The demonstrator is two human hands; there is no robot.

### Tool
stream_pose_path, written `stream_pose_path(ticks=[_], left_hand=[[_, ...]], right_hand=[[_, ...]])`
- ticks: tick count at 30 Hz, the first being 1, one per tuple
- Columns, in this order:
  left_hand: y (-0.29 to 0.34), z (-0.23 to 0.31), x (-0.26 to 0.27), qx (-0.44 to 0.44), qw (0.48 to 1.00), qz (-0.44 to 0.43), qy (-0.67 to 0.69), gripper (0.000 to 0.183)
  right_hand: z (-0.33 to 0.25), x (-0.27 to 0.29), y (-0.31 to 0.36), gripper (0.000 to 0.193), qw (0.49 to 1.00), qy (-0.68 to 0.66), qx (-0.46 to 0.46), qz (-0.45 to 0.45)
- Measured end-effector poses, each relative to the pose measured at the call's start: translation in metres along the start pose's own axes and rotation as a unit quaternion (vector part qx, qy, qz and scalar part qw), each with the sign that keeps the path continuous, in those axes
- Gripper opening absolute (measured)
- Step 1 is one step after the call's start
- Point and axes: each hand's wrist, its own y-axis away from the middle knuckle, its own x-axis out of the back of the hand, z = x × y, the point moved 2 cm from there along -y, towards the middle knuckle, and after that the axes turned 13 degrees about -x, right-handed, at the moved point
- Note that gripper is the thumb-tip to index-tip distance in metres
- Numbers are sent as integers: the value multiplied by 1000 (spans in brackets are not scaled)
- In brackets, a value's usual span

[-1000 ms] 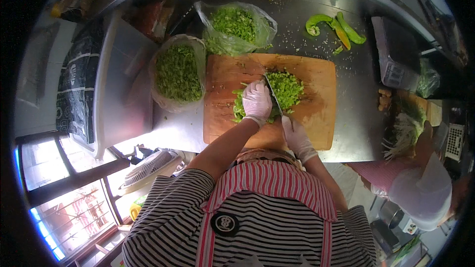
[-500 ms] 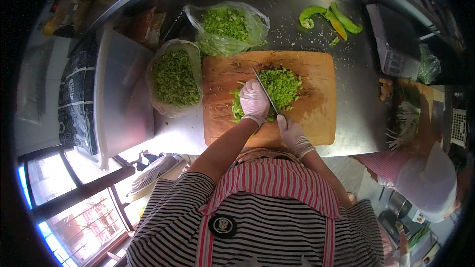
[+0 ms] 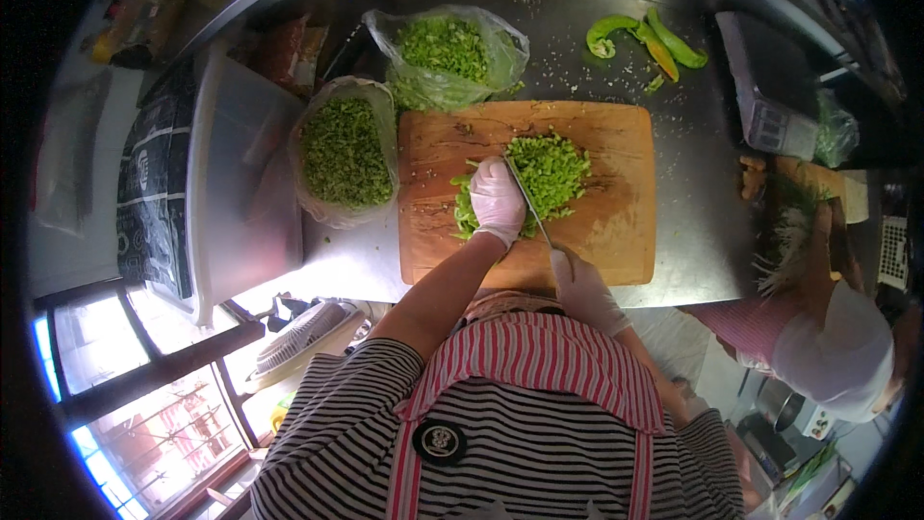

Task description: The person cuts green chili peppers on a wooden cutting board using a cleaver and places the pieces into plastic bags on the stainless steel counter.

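Note:
On a wooden cutting board (image 3: 619,183), my gloved left hand (image 3: 498,200) is closed over green pepper strips (image 3: 464,217), pressing them down with curled fingers. My gloved right hand (image 3: 584,291) grips the handle of a kitchen knife (image 3: 530,200). Its blade stands right beside the left hand's knuckles, slanting up and to the left. Along the blade's right side lies a heap of chopped green pepper (image 3: 555,173). The strips under my left palm are mostly hidden.
Chopped greens fill two clear plastic bags, one (image 3: 388,120) left of the board and one (image 3: 510,53) behind it. Green peppers (image 3: 676,44) lie at the back right, near a scale (image 3: 770,96). A plastic bin (image 3: 250,183) stands left. Another person (image 3: 818,347) works at the right.
The knife and my right hand have drawn back toward me and slightly to the right. My left hand keeps its place on the strips. The whole view has shifted a little.

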Motion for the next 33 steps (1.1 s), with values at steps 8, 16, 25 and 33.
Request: stream_pose_path(ticks=[8, 16, 25, 33], left_hand=[[-13, 22, 15, -60, 989, -48, -125, 29], [-21, 12, 40, -192, 954, -63, -220, 41], [-11, 16, 36, -140, 972, -44, -183, 31], [-12, 11, 27, -119, 969, -72, -205, 22]], right_hand=[[19, -18, -56, 62, 988, 121, -90, 29], [48, -22, -74, 57, 997, 10, -76, -2], [13, 3, -28, 51, 1000, 4, -25, -1], [3, 2, -2, 47, 1000, 25, 2, -10]])
